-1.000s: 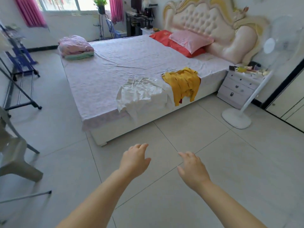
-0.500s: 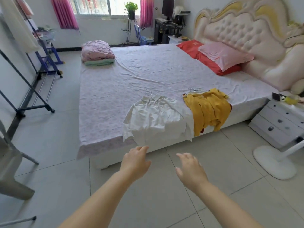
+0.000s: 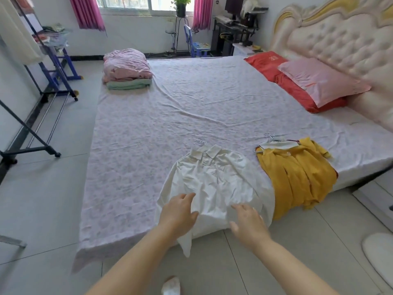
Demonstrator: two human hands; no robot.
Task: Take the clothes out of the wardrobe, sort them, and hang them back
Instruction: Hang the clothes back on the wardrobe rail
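Hovering over the hem of the white shirt (image 3: pixel 212 177), the left hand (image 3: pixel 178 211) and right hand (image 3: pixel 247 223) show fingers apart and relaxed, gripping nothing; contact with the cloth cannot be told. The shirt lies on its hanger (image 3: pixel 201 142) at the near edge of the bed (image 3: pixel 191 107), with the yellow garment (image 3: pixel 297 173) just beside it. Step judged: sorting. The next move calls for a grip on cloth or hanger.

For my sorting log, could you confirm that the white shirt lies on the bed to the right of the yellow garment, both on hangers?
Not quite: the head view shows the white shirt left of the yellow garment, both on the bed on hangers.
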